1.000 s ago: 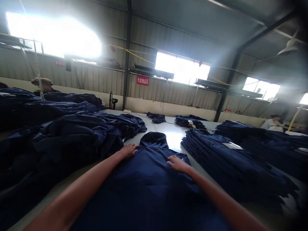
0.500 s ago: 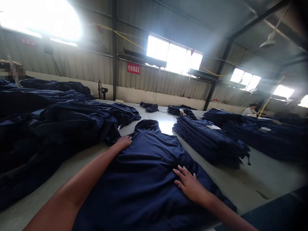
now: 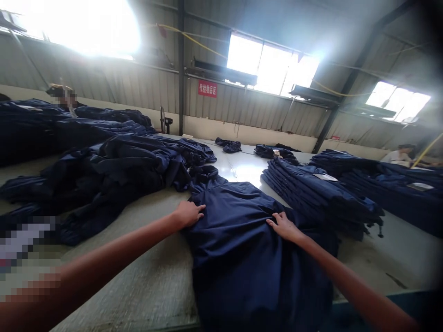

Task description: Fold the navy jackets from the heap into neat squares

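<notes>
Hands both palm down on the garment, set wide, one on each side. Left hand (image 3: 188,214) sits on its left edge, fingers together, flat and open. Right hand (image 3: 284,226) lies on its right side, fingers slightly spread, also open; cloth wrinkles around it, but no visible grip.

Navy hooded garment (image 3: 249,263) lies on the grey surface (image 3: 131,272), straight ahead between the arms. Long axis runs away from the person, with the hood (image 3: 204,174) at the far end, and the near end runs out of frame at the bottom. Left hand is slightly nearer the hood; right hand is slightly nearer the camera. Left forearm (image 3: 104,260) enters from the left, right forearm (image 3: 346,281) from the lower right.

Rumpled navy pile (image 3: 114,175) just left of the hood. Folded navy stack (image 3: 311,198) to the right, paper tag (image 3: 325,177) on top. Further right, another navy pile (image 3: 380,184).

Far end of the surface: two small navy bundles (image 3: 227,145) (image 3: 270,150). One person (image 3: 64,94) stands beyond the left piles, another (image 3: 398,156) far right, hands not readable. Behind: corrugated wall (image 3: 242,117), red sign (image 3: 206,88), bright windows (image 3: 273,62).
</notes>
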Available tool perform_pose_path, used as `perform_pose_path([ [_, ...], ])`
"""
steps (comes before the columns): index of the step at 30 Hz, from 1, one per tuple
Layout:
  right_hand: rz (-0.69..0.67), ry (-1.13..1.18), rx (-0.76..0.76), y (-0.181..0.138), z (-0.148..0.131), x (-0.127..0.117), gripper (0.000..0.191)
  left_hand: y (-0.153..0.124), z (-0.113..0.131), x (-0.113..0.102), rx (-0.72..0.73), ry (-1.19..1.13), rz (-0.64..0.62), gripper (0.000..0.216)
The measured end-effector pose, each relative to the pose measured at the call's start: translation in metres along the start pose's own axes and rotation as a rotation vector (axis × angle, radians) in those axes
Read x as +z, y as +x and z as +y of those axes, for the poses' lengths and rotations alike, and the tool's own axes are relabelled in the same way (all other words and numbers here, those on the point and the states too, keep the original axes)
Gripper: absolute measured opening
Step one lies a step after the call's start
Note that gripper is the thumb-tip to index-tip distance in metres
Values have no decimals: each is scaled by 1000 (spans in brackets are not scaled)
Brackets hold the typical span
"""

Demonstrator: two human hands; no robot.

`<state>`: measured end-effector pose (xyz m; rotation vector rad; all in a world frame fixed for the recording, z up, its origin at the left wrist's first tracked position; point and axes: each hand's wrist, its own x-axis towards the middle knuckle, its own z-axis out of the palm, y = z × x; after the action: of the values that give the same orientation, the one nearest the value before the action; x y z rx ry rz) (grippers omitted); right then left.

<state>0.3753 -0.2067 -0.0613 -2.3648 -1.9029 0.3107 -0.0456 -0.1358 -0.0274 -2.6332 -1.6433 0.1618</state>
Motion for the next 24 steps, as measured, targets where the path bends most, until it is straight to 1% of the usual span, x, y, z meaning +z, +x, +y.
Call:
perform_pose_path([
  [2,-4,-4,0,16,-8,0,57,-12,-3,-8,5,9,-7,50],
  [5,-28,5,-26,40,-17,-4,54,-26,-4,-15,4,33,-16,49],
  [7,-50,6,-39,54,-24,-5,56,-36,1,-16,6,65,-26,51],
  [10,-91,0,-70,72,-37,-2,63,-53,16,-13,5,121,-53,53],
  [13,-136,-8,-139,92,-54,5,72,-72,31,-15,-17,146,-132,50],
  [15,-166,-9,-215,108,-65,5,77,-79,33,-24,3,125,-215,48],
  [16,-185,-7,-276,116,-68,3,80,-78,30,-31,39,92,-254,47],
  [17,-206,-3,-348,124,-71,-2,83,-73,24,-39,82,48,-276,46],
  [18,-225,3,-420,130,-73,-7,85,-63,15,-47,119,-4,-271,44],
  [19,-231,13,-484,134,-73,-13,86,-50,4,-53,142,-59,-233,42],
  [20,-215,25,-533,136,-72,-20,84,-34,-10,-56,131,-97,-149,40],
  [21,-174,34,-564,135,-70,-26,80,-16,-24,-55,100,-122,-37,40],
  [22,-109,36,-575,131,-67,-31,74,3,-39,-49,84,-132,92,41],
  [23,-26,23,-561,124,-62,-34,67,20,-53,-40,82,-121,195,44],
  [24,57,-8,-518,115,-57,-36,62,36,-66,-28,83,-105,246,47],
])
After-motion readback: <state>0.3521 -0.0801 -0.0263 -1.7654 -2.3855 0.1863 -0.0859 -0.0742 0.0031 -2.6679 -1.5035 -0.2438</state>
